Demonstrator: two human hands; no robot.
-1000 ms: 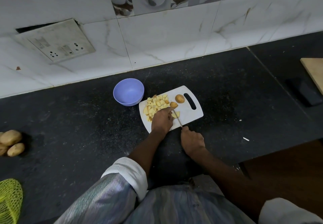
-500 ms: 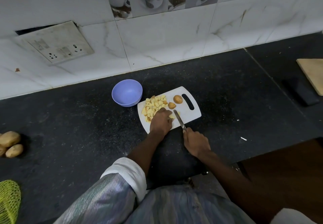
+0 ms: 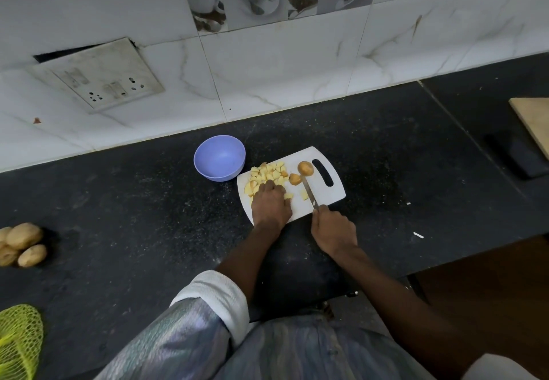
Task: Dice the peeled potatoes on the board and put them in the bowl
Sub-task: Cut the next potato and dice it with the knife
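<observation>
We see a white board (image 3: 323,198) on the dark surface (image 3: 148,216), with the purple bowl (image 3: 219,157) just beside its far left corner. A heap of diced potato (image 3: 269,174) lies on the board's left half, and our left hand (image 3: 271,204) rests over it, fingers bent down onto the pieces. Our right hand (image 3: 334,228) grips the knife (image 3: 309,191), whose blade points away toward two larger potato pieces (image 3: 305,169) near the board's handle slot. Whole potatoes (image 3: 23,243) sit far left, well apart.
</observation>
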